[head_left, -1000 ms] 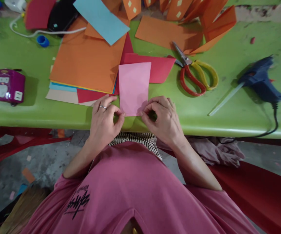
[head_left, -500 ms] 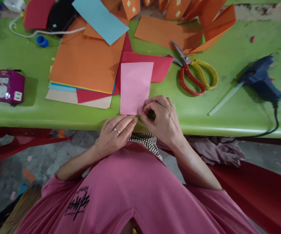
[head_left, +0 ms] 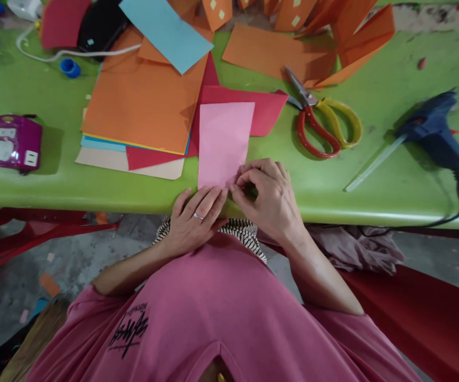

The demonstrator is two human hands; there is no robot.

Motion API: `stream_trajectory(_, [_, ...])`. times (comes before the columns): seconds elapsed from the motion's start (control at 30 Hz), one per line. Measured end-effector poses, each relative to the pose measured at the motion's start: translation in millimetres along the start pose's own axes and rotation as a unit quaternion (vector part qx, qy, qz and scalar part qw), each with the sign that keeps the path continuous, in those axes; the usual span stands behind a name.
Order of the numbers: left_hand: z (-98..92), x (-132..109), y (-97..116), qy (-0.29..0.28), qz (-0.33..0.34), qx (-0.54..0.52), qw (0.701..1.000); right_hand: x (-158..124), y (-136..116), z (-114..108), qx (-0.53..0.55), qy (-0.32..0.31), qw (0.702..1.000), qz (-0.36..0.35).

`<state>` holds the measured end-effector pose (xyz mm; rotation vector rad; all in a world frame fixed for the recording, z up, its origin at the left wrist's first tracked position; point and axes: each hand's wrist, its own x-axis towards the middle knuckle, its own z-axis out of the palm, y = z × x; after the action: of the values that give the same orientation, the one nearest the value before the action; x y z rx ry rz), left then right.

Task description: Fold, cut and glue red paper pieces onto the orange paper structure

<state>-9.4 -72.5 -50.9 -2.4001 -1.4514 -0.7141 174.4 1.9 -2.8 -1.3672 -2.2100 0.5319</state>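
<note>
A pink paper sheet point(head_left: 223, 140) lies on the green table point(head_left: 372, 175) at its near edge, partly over a red sheet point(head_left: 267, 109). My right hand point(head_left: 269, 199) pinches the pink sheet's near right corner, fingers curled. My left hand point(head_left: 195, 217), with a ring, rests on the table's front edge just below the pink sheet, its fingers stretched flat and touching the paper's near edge.
A stack of orange, blue and red sheets point(head_left: 145, 101) lies at left. Red-and-yellow scissors point(head_left: 319, 124) sit right of the pink sheet. A blue glue gun point(head_left: 432, 135) is at far right. A purple socket block point(head_left: 12, 146) sits at far left. Folded orange pieces point(head_left: 332, 37) lie at the back.
My left hand has let go of the pink sheet's near left corner and dropped to the table's front edge, fingers flat. The right hand keeps its pinch.
</note>
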Motion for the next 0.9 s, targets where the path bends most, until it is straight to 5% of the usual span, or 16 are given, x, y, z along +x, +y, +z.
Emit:
stream_trajectory(0.47, [0.2,5,3,0.010,-0.010,0.001,1.000,-15,15,-15,-0.093,0.056,0.994,0.016])
stream_trajectory(0.67, [1.3,1,4,0.008,-0.024,-0.004,1.000,-35,-5,8,-0.131,0.068,0.978,-0.144])
stream_trajectory(0.9, [-7.8,1,-8,-0.029,0.021,-0.016,0.999,-45,-10,15,-0.130,0.066,0.979,-0.139])
